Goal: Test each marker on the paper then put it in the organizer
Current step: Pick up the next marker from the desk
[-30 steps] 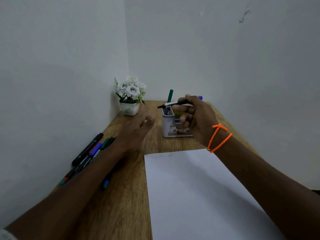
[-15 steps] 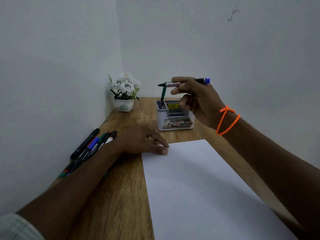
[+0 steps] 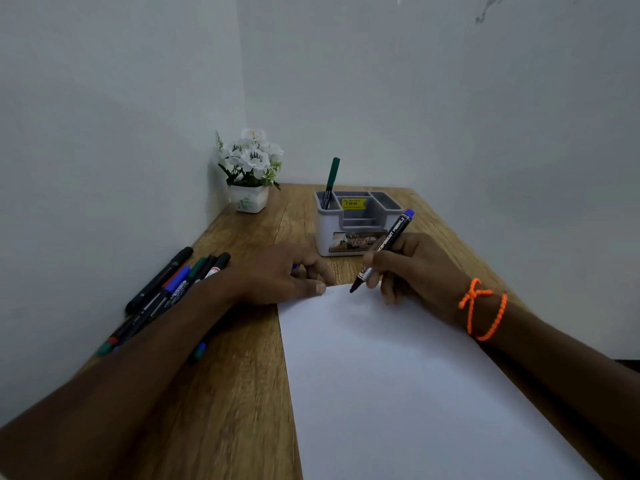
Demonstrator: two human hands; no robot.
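Note:
My right hand [image 3: 412, 271] grips a black marker with a blue end [image 3: 391, 237], uncapped, tip down at the top edge of the white paper [image 3: 398, 375]. Whether the tip touches the sheet is unclear. My left hand [image 3: 284, 275] rests at the paper's top-left corner with its thumb on the sheet. Its fingers curl over a small blue cap [image 3: 294, 267]. Just behind the hands stands the grey-and-white organizer [image 3: 356, 233], with a green marker [image 3: 332, 174] upright in its back-left compartment. Several loose markers [image 3: 173, 289] lie at the left, partly under my left forearm.
A small white pot of white flowers [image 3: 249, 199] sits in the far left corner. Walls close the wooden table [image 3: 225, 393] on the left and at the back. An orange bead bracelet [image 3: 481, 310] is on my right wrist.
My right hand came down from above the organizer and turned the marker tip-down onto the paper's top edge. My left hand stayed at the paper's corner.

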